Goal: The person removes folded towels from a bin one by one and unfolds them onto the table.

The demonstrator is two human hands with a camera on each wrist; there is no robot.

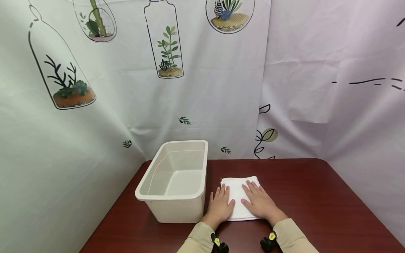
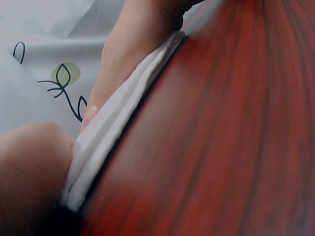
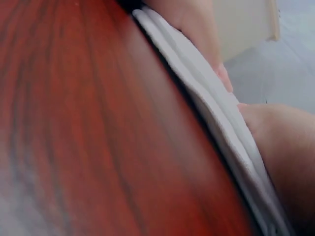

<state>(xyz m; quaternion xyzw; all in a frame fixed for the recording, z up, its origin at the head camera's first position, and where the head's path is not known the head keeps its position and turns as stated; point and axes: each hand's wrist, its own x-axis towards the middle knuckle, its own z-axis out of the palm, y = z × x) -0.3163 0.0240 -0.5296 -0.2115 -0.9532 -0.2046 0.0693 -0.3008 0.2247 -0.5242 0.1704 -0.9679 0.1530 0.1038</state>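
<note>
A white cloth (image 1: 238, 191), folded into a flat square, lies on the dark red wooden table. My left hand (image 1: 220, 206) rests on its left side, fingers straight and pointing away from me. On the cloth's right side lies my right hand (image 1: 260, 202), palm down with fingers extended. Both wrist views show the folded edge of the cloth (image 2: 106, 132) from the side, with several layers stacked close over the tabletop. In the right wrist view, the right hand (image 3: 285, 142) presses on the top layer of the cloth (image 3: 216, 108).
Just left of my left hand stands a cream plastic basin (image 1: 172, 198), with nothing in it. The table (image 1: 303, 196) reaches back to a white curtain (image 1: 221, 88) printed with plants in jars, which also hangs along both sides.
</note>
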